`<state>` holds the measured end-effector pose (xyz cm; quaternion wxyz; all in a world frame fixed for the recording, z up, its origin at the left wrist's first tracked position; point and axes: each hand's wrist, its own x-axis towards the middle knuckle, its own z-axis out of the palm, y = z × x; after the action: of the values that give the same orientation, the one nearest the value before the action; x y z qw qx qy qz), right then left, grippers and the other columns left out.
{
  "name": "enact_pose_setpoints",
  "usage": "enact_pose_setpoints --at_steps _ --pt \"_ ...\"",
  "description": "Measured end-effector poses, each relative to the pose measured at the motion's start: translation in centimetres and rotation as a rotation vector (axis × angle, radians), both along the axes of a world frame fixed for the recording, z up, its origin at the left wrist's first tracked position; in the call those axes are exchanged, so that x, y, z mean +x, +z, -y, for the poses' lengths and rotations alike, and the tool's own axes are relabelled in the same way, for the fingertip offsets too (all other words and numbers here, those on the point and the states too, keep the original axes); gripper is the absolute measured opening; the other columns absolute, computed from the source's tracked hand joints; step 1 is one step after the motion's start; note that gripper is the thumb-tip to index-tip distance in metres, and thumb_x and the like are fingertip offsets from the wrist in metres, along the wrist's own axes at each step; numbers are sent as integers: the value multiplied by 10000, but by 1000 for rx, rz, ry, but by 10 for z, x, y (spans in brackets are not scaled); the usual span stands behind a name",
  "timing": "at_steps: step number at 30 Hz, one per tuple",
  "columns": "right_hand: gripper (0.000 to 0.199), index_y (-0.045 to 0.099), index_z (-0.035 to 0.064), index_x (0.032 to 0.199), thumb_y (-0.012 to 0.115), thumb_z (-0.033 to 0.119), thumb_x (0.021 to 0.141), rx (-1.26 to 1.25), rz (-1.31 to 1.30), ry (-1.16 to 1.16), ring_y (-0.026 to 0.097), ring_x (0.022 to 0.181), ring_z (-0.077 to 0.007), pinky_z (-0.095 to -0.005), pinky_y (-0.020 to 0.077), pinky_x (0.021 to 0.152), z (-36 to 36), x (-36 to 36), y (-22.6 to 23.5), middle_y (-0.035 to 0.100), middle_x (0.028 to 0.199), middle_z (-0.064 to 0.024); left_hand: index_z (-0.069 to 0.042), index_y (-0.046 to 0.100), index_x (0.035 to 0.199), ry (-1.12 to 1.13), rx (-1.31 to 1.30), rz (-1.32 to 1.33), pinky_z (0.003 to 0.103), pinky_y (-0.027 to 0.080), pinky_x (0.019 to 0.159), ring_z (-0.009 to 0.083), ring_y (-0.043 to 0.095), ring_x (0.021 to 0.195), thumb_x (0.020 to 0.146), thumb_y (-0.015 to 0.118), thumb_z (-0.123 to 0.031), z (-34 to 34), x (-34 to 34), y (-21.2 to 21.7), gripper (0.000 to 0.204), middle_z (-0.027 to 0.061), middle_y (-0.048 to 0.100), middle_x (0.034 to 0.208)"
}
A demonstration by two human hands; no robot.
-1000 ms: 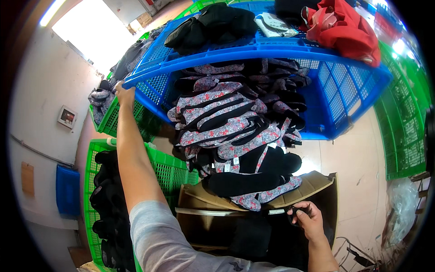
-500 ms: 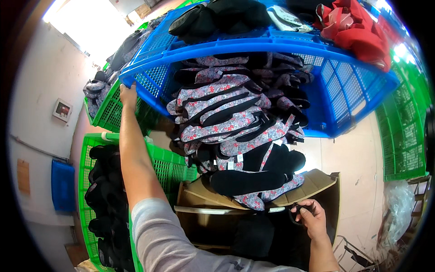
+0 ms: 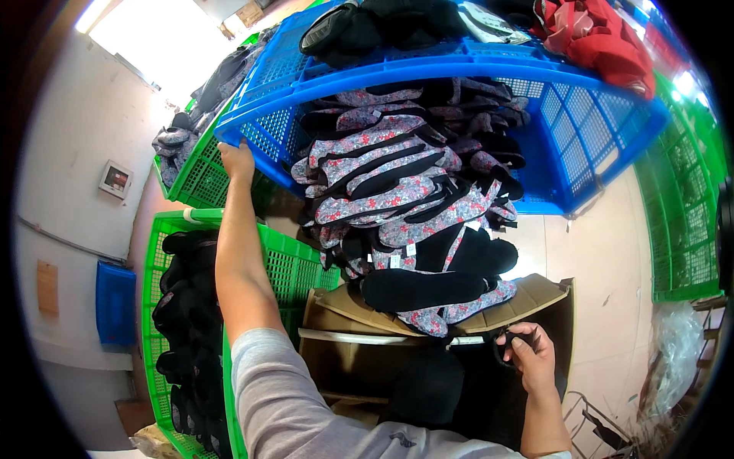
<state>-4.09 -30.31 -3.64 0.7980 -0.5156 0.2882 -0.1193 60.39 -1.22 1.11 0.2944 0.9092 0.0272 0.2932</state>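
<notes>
While the pale floor (image 3: pixel 604 252) leaves room at three o'clock, the blue crate (image 3: pixel 539 187) gapes at twelve, open toward the person. Over its lower edge, floral slippers (image 3: pixel 382 172) spill onto the flap of the cardboard box (image 3: pixel 535 302) at five. At ten, the left hand (image 3: pixel 237 162) curls its fingers closed round the crate's corner; at four, the right hand (image 3: pixel 533 358) pinches a small black piece (image 3: pixel 502 349).
</notes>
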Motion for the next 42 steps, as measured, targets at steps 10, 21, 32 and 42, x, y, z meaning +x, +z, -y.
enact_pose_setpoints --at_steps 10,21,32,42 --pt "168 575 5 1109 572 53 948 38 57 10 591 683 -88 -189 431 581 3 -5 18 695 964 -111 58 454 1152 38 -23 -40 506 480 881 460 618 1014 862 667 -197 8 -34 9 441 282 626 1103" --pt "175 579 14 1114 555 39 943 57 114 -4 573 649 -67 -165 371 507 -21 5 36 698 959 -107 72 445 1164 88 -6 -73 514 470 911 468 605 1040 867 661 -179 6 -81 14 445 294 602 1137" --pt "174 578 28 1119 562 56 948 89 92 -9 574 639 -61 -157 337 467 -70 26 35 701 961 -115 71 444 1153 4 0 -112 507 484 898 456 615 1025 843 691 -174 -44 -62 15 467 286 612 1094" --pt "171 578 29 1115 572 56 947 71 26 44 585 641 -75 -163 333 461 -77 51 8 702 958 -126 33 537 1210 1 -127 -6 497 459 947 437 545 1113 787 566 -106 -80 -31 -80 446 269 535 1201"
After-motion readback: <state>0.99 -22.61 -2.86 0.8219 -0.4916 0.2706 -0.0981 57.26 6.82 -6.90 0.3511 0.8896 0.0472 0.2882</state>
